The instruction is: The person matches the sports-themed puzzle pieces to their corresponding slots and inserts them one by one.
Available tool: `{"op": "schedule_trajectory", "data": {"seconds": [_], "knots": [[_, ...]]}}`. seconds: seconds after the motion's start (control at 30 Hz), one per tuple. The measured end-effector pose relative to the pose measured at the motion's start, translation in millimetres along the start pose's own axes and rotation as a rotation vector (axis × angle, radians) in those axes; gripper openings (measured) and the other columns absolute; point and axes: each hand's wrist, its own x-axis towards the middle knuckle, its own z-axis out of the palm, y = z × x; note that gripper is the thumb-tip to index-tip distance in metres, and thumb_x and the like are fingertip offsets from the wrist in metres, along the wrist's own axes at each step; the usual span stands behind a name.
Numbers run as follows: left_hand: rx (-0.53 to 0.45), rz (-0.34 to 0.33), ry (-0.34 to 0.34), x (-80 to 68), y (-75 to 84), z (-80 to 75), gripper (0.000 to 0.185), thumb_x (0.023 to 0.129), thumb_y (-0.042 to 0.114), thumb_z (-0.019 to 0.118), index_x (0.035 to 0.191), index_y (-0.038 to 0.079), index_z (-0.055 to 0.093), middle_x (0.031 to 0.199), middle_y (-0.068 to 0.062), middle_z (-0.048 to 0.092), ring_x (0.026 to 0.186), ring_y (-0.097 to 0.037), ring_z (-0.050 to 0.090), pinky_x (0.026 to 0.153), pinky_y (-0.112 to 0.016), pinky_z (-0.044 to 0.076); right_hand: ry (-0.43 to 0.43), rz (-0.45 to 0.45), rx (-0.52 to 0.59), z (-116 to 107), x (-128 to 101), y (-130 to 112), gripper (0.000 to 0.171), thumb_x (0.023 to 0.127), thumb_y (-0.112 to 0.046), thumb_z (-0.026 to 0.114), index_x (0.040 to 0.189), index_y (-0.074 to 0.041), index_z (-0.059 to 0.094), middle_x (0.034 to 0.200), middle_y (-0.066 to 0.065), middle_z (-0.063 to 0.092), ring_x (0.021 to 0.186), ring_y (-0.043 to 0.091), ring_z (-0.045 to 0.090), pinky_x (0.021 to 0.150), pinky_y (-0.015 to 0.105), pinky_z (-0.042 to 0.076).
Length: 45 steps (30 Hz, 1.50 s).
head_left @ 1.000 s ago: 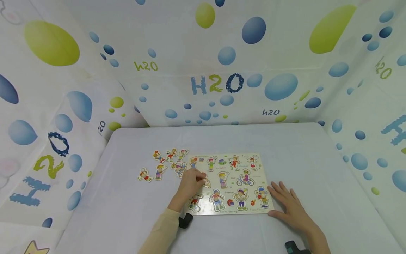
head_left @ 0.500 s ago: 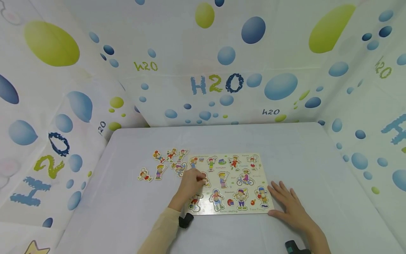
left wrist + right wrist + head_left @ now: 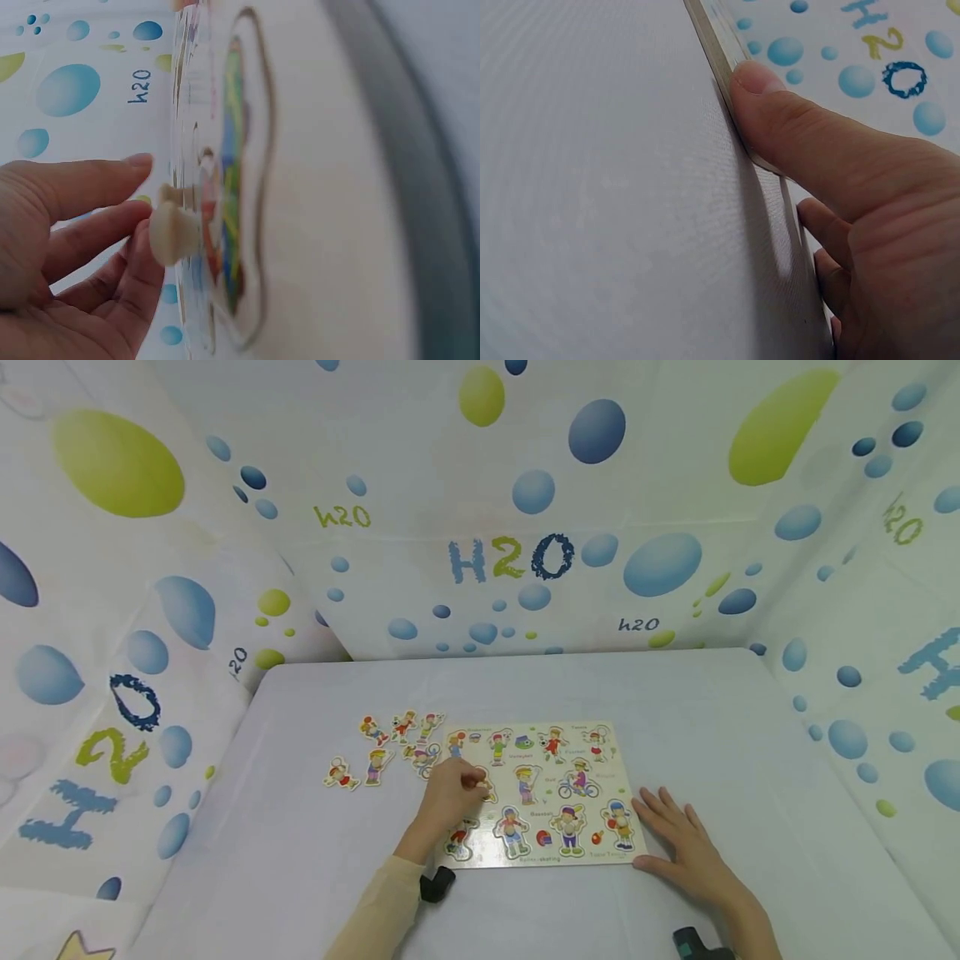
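Observation:
My left hand (image 3: 452, 793) reaches over the left part of a wooden knob puzzle board (image 3: 630, 843), its thumb and fingers bent together at a puzzle piece (image 3: 491, 790). That piece is mostly covered by the fingers. The left wrist view has the thumb and fingers of the left hand (image 3: 90, 232) close round a small far knob, behind a larger pale wooden knob (image 3: 171, 234) on a nearer piece. My right hand (image 3: 686, 852) lies with spread fingers against the board's right edge; in the right wrist view its thumb (image 3: 769, 112) presses on the board's corner.
Several loose sports-figure pieces, including a golfer (image 3: 377, 767) and a cyclist (image 3: 424, 758), lie left of the board on the white table (image 3: 262, 860). Some board figures, such as the roller skater (image 3: 512, 832), carry knobs. A printed bubble cloth (image 3: 420, 460) surrounds the table.
Both hands stay nearly in place. The piece under my left fingers seems to have shifted very slightly on the board. The head view drifts a little.

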Motion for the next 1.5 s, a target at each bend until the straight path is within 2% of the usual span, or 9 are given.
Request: {"op": "schedule_trajectory", "data": {"seconds": [0.1,0.27,0.47,0.6,0.7,0.8,0.97,1.13,1.5], "knots": [[-0.005,0.013,0.047,-2.2,-0.6,-6.7,0.018,0.078,0.005,0.078,0.094,0.000,0.075,0.083,-0.007,0.063,0.073,-0.014,0.057,0.064,-0.022,0.048,-0.011,0.002,0.000,0,1,0,0.080,0.078,-0.042,0.077,0.147,-0.016,0.045,0.155,0.018,0.036,0.151,0.035,0.013,0.120,0.054,-0.005],[-0.011,0.041,0.192,-1.8,-6.3,-26.8,0.026,0.076,0.002,0.080,0.101,-0.005,0.074,0.085,-0.014,0.066,0.074,-0.022,0.064,0.067,-0.030,0.056,-0.013,-0.001,0.003,-2,2,0,0.080,0.079,-0.040,0.077,0.147,-0.015,0.044,0.155,0.019,0.035,0.151,0.034,0.012,0.119,0.056,-0.004],[-0.028,-0.004,0.345,-4.9,-22.7,-60.8,0.029,0.076,0.000,0.079,0.104,-0.005,0.073,0.092,-0.019,0.067,0.079,-0.028,0.067,0.071,-0.039,0.058,-0.021,0.005,0.013,-1,2,0,0.080,0.078,-0.040,0.077,0.147,-0.014,0.045,0.155,0.019,0.035,0.151,0.036,0.012,0.120,0.055,-0.006],[-0.021,-0.062,0.443,-8.6,-37.8,-85.0,0.029,0.076,-0.002,0.078,0.104,-0.006,0.072,0.094,-0.021,0.066,0.080,-0.031,0.068,0.070,-0.022,0.055,-0.020,0.008,0.016,-1,2,1,0.080,0.078,-0.041,0.077,0.147,-0.015,0.045,0.155,0.019,0.035,0.151,0.034,0.011,0.120,0.054,-0.007],[-0.021,-0.108,0.519,-12.2,-50.8,-100.0,0.028,0.077,-0.005,0.077,0.104,-0.006,0.072,0.095,-0.021,0.066,0.081,-0.034,0.068,0.067,-0.004,0.045,-0.017,0.005,0.011,0,2,2,0.080,0.078,-0.041,0.077,0.147,-0.015,0.045,0.155,0.018,0.035,0.151,0.033,0.011,0.120,0.053,-0.006],[-0.010,-0.169,0.572,-17.5,-63.4,-111.6,0.027,0.078,-0.006,0.075,0.105,-0.006,0.072,0.095,-0.022,0.066,0.083,-0.036,0.067,0.067,0.003,0.037,-0.017,0.005,0.007,0,1,2,0.080,0.078,-0.041,0.077,0.147,-0.016,0.045,0.155,0.018,0.036,0.152,0.032,0.011,0.120,0.053,-0.006],[0.023,-0.282,0.587,-28.5,-79.5,-123.7,0.030,0.081,0.000,0.075,0.111,-0.004,0.071,0.099,-0.019,0.065,0.082,-0.020,0.063,0.066,0.003,0.036,-0.017,0.013,0.000,0,1,1,0.080,0.078,-0.043,0.077,0.147,-0.016,0.045,0.155,0.017,0.036,0.152,0.032,0.011,0.120,0.052,-0.007],[0.006,-0.315,0.570,-34.9,-89.2,-129.6,0.033,0.081,0.004,0.076,0.113,-0.003,0.070,0.101,-0.019,0.065,0.077,0.003,0.052,0.065,0.002,0.038,-0.016,0.016,0.006,-1,1,-1,0.080,0.078,-0.042,0.077,0.147,-0.016,0.046,0.155,0.017,0.036,0.151,0.032,0.012,0.121,0.050,-0.007],[-0.003,-0.351,0.568,-33.0,-96.3,-130.6,0.032,0.082,0.004,0.075,0.113,-0.004,0.070,0.102,-0.020,0.064,0.072,0.013,0.046,0.065,0.003,0.036,-0.015,0.016,0.008,-2,1,-3,0.080,0.078,-0.042,0.077,0.146,-0.015,0.046,0.155,0.018,0.036,0.151,0.032,0.012,0.121,0.050,-0.007]]}}
